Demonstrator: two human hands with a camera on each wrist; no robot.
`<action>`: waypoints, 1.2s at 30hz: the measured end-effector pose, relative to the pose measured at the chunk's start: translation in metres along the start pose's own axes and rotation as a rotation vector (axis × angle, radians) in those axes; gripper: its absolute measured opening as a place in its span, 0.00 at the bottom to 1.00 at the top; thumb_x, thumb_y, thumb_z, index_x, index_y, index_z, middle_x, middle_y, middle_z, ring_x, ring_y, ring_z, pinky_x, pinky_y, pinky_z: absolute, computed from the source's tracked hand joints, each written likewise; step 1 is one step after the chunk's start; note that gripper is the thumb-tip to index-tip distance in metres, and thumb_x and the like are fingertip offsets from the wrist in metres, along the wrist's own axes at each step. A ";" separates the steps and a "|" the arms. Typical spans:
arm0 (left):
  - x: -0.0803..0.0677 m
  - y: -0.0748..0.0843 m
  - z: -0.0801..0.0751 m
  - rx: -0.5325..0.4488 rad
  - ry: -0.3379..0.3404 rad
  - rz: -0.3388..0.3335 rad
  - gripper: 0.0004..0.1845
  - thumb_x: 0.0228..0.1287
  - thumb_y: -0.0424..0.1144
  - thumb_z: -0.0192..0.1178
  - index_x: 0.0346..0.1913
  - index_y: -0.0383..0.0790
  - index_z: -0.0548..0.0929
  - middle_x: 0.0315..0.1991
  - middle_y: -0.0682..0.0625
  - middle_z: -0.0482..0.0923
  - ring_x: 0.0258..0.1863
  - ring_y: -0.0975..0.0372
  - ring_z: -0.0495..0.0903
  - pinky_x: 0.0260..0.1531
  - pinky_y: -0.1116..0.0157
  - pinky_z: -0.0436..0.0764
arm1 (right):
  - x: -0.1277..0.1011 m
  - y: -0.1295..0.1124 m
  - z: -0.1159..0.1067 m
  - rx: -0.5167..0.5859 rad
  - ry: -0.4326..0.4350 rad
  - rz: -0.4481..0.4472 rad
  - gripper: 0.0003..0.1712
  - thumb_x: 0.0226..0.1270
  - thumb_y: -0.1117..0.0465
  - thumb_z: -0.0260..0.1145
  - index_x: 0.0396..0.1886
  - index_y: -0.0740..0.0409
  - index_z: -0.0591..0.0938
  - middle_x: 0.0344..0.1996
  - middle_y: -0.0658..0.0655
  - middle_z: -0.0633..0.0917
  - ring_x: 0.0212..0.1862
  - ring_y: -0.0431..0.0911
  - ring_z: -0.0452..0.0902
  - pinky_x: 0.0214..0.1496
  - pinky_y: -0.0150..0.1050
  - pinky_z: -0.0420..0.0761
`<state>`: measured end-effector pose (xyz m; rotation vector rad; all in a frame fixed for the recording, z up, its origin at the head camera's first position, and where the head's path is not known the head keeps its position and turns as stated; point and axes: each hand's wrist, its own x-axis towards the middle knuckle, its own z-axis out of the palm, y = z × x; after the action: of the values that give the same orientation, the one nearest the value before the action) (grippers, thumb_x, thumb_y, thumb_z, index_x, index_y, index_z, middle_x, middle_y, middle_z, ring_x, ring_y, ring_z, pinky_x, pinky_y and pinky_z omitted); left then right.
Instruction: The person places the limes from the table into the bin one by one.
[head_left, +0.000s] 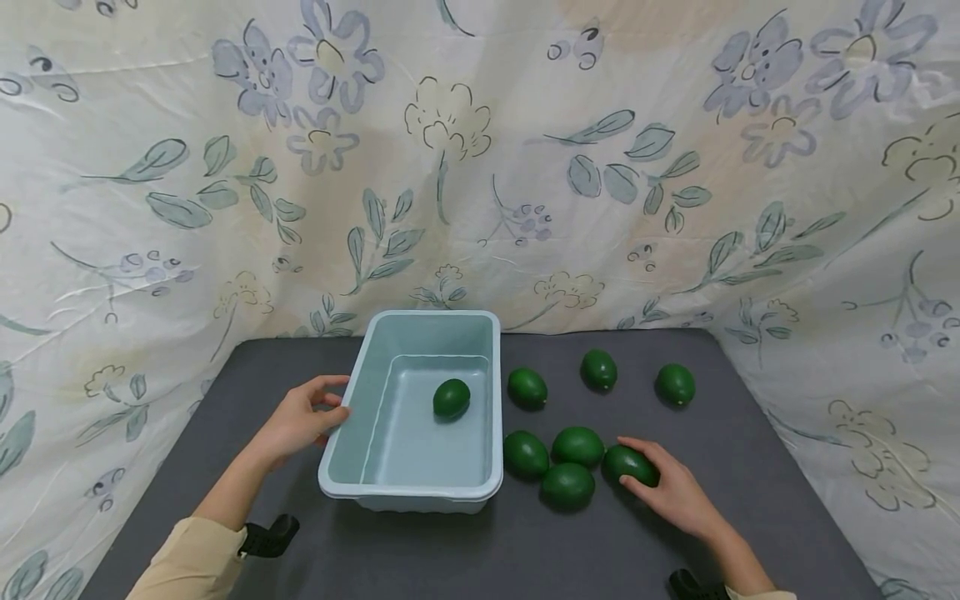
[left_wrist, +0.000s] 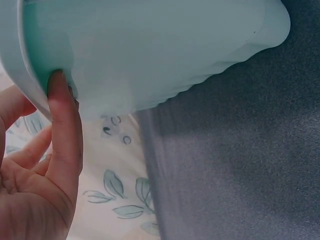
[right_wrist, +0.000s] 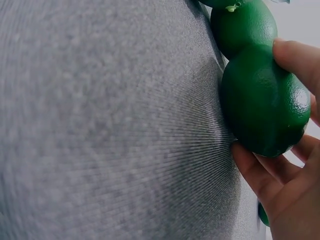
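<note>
A pale blue-green plastic basin (head_left: 420, 492) stands on the dark grey table, with one green lime (head_left: 452, 399) lying inside it. At its left side my left hand (head_left: 303, 418) pinches the rim; in the left wrist view, a finger (left_wrist: 64, 120) presses under the lip against the outer wall. My right hand (head_left: 671, 487) grips another lime (head_left: 628, 467) between thumb and fingers, right of the basin. The right wrist view shows this held lime (right_wrist: 265, 102) low at the table surface, against a neighbouring lime (right_wrist: 243, 27).
Close by the held lime sit three limes in a cluster, one of them the front lime (head_left: 567, 487). Three more lie spread farther back, including the far right lime (head_left: 675, 385). A floral cloth (head_left: 480, 183) hangs behind the grey table (head_left: 420, 558).
</note>
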<state>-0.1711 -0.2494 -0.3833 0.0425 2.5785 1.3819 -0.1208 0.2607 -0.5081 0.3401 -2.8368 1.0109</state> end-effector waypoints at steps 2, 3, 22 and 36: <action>0.000 -0.001 0.000 0.002 0.003 -0.001 0.30 0.62 0.35 0.57 0.66 0.37 0.61 0.43 0.37 0.72 0.31 0.57 0.80 0.26 0.59 0.82 | 0.000 0.001 0.000 -0.004 0.005 0.002 0.31 0.56 0.51 0.68 0.60 0.50 0.73 0.52 0.53 0.77 0.48 0.48 0.76 0.41 0.39 0.77; 0.000 -0.001 0.000 0.001 0.006 -0.004 0.29 0.62 0.35 0.57 0.66 0.38 0.62 0.43 0.38 0.72 0.31 0.57 0.80 0.26 0.59 0.82 | 0.000 0.002 0.000 -0.004 0.009 0.002 0.31 0.56 0.51 0.68 0.60 0.50 0.73 0.52 0.53 0.77 0.48 0.48 0.76 0.41 0.39 0.77; 0.001 0.000 0.001 0.006 0.006 -0.012 0.30 0.61 0.35 0.57 0.66 0.37 0.62 0.43 0.38 0.73 0.31 0.58 0.80 0.26 0.60 0.82 | 0.022 -0.010 -0.021 -0.002 0.088 -0.083 0.31 0.57 0.55 0.68 0.61 0.52 0.72 0.52 0.55 0.76 0.46 0.49 0.76 0.40 0.40 0.77; 0.002 0.000 0.000 0.009 0.002 -0.009 0.30 0.62 0.34 0.57 0.66 0.37 0.61 0.43 0.38 0.73 0.31 0.57 0.79 0.26 0.60 0.82 | 0.046 -0.025 -0.029 0.043 0.062 -0.056 0.32 0.59 0.50 0.65 0.63 0.50 0.69 0.56 0.57 0.74 0.50 0.50 0.75 0.44 0.46 0.76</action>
<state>-0.1727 -0.2494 -0.3835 0.0312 2.5836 1.3678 -0.1585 0.2526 -0.4625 0.3828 -2.7380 1.0533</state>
